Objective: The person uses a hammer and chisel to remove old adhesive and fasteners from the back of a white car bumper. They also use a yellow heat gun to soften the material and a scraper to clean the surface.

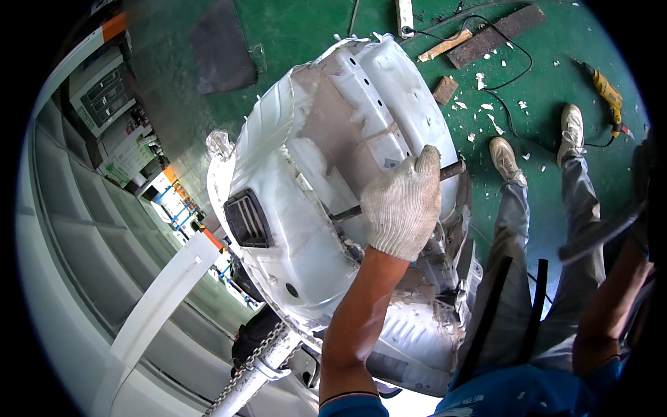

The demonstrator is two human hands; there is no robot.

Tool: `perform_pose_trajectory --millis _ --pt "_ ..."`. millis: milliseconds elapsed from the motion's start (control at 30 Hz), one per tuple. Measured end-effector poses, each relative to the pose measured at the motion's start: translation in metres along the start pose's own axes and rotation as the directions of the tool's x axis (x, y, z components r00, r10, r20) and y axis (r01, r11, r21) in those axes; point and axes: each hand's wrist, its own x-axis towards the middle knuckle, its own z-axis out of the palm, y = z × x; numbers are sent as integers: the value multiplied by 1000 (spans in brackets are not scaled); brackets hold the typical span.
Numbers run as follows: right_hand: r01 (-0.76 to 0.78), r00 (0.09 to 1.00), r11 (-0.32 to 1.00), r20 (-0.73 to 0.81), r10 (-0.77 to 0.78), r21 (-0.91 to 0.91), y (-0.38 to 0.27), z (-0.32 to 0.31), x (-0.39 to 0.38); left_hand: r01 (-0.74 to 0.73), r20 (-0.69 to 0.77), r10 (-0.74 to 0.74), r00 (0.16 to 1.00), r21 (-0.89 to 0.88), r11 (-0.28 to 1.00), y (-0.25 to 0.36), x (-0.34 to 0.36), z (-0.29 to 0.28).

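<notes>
My left hand (pixel 403 205), in a pale knitted work glove, is closed around a dark metal rod (pixel 453 169). The rod's thick end sticks out to the right of the fist, and its thinner end reaches left over a white car body section (pixel 316 247). That section has a black slatted vent (pixel 248 219) on its left side and torn, crumpled metal along its right edge. At the right rim my right forearm (pixel 603 313) runs up into shadow, where the hand and its fingers are hidden. Beside it is a blurred dark curved bar (pixel 603 233).
A yellow power tool (pixel 606 94) lies on the green floor with its cable. Wooden blocks (pixel 497 36), a power strip (pixel 405 17) and pale scraps lie farther off. A chain (pixel 253 358) wraps a metal post (pixel 267 365) at lower left. A dark mat (pixel 224 48) lies beyond.
</notes>
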Motion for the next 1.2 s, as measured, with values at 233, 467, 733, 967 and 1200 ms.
perform_pose_trajectory --millis 233,467,733,967,1200 --pt "-677 668 648 77 740 -348 100 56 -73 -1 46 0 999 16 1000 4 -29 13" --pt "-449 891 832 -236 388 -325 112 -60 -42 -116 120 122 985 -54 992 29 -25 18" --pt "-430 903 797 -191 385 -424 108 -74 -55 -119 54 120 991 -27 993 8 -31 4" --pt "-449 890 804 -109 443 -390 112 -10 -86 -123 27 125 992 -51 991 -2 -39 2" --pt "-354 922 891 54 383 -285 99 69 -153 -188 -38 186 982 -72 979 -6 -44 -4"
